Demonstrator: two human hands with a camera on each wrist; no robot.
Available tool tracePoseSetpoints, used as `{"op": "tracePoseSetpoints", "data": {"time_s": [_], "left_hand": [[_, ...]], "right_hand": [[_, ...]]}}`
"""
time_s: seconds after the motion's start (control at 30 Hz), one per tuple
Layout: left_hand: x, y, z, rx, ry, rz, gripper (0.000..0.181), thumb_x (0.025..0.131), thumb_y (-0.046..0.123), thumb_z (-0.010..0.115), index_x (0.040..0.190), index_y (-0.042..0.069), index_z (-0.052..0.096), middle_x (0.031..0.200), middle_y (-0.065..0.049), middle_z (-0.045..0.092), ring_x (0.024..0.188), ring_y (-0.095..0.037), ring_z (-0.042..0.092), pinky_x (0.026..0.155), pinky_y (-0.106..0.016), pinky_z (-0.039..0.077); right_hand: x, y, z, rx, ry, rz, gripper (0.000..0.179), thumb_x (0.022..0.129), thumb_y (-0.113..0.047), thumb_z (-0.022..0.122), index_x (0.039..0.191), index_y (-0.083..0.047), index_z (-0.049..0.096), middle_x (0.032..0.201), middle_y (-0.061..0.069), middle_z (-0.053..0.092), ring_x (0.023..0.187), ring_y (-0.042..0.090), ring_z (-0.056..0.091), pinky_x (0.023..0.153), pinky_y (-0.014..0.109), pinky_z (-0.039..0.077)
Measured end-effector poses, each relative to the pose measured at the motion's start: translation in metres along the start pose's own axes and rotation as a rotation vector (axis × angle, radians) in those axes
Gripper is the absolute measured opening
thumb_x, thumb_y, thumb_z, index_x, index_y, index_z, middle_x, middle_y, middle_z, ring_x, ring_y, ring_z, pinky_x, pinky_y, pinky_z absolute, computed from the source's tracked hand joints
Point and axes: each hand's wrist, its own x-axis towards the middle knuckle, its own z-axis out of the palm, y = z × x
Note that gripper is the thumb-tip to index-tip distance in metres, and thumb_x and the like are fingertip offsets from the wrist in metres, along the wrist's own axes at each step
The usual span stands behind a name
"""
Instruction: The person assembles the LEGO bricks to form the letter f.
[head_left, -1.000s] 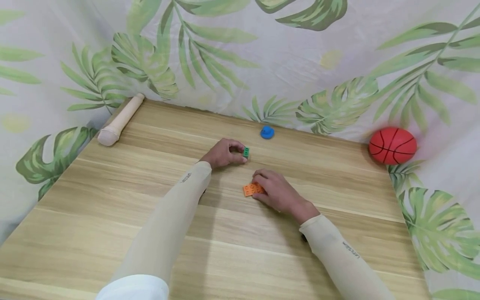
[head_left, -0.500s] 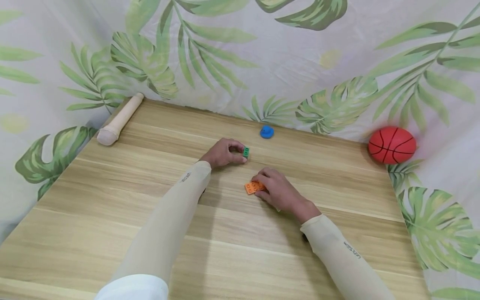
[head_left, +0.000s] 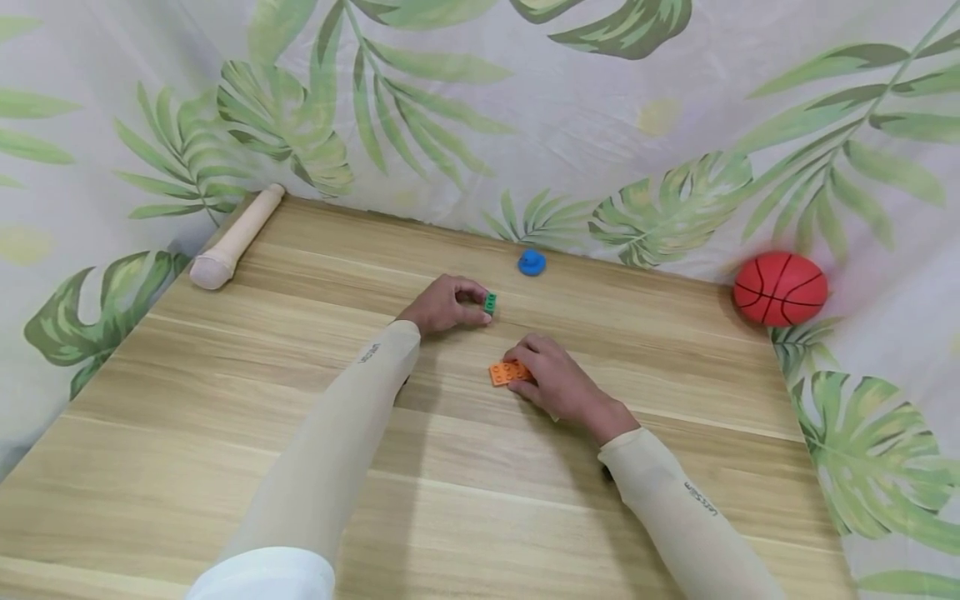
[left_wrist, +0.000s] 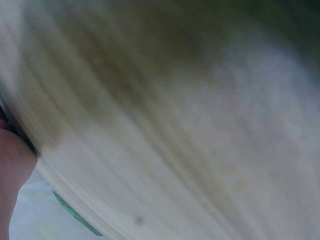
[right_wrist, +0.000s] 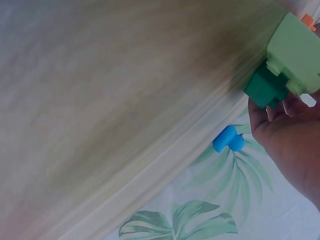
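Note:
My left hand (head_left: 441,306) is near the middle of the table and pinches a small green toy brick (head_left: 490,302) by its ends, thumb on the near side. Closer to me and to the right, my right hand (head_left: 557,379) grips a flat orange studded brick (head_left: 504,373) between thumb and fingers; its right part is hidden under them. The right wrist view has a pale green block (right_wrist: 295,55) large in front of a hand, overlapping a dark green brick (right_wrist: 265,89), with a bit of orange (right_wrist: 308,21) behind. In the left wrist view, skin (left_wrist: 15,165) fills the left edge.
A blue rubber duck (head_left: 532,262) sits at the table's back edge. A red toy basketball (head_left: 781,289) stands at the back right corner. On the far left lies a pale toy microphone (head_left: 238,239). Leaf-print cloth (head_left: 570,100) hangs behind the wooden table (head_left: 225,400).
The orange brick has shifted and turned slightly in the right hand's fingers. The left hand holds its green brick in the same place.

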Motion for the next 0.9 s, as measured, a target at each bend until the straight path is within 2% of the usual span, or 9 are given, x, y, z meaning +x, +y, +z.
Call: {"op": "tracePoseSetpoints", "data": {"time_s": [0.37, 0.9], "left_hand": [[-0.0006, 0.0012, -0.0005, -0.011, -0.002, -0.014, 0.03, 0.091, 0.015, 0.088, 0.118, 0.007, 0.079, 0.12, -0.011, 0.078, 0.116, -0.023, 0.067, 0.11, -0.039, 0.051], [-0.0006, -0.0007, 0.0, -0.008, -0.003, 0.002, 0.028, 0.091, 0.016, 0.088, 0.117, 0.008, 0.079, 0.119, -0.01, 0.078, 0.115, -0.023, 0.068, 0.111, -0.042, 0.051]], "right_hand": [[0.0, -0.0005, 0.0002, 0.015, -0.008, 0.017, 0.033, 0.102, -0.023, 0.076, 0.131, -0.01, 0.069, 0.128, 0.009, 0.062, 0.12, 0.028, 0.057, 0.108, 0.048, 0.05], [0.0009, -0.0016, 0.0014, -0.009, 0.0, 0.009, 0.034, 0.103, -0.025, 0.075, 0.132, -0.01, 0.067, 0.129, 0.008, 0.063, 0.12, 0.028, 0.058, 0.109, 0.047, 0.05]]}}
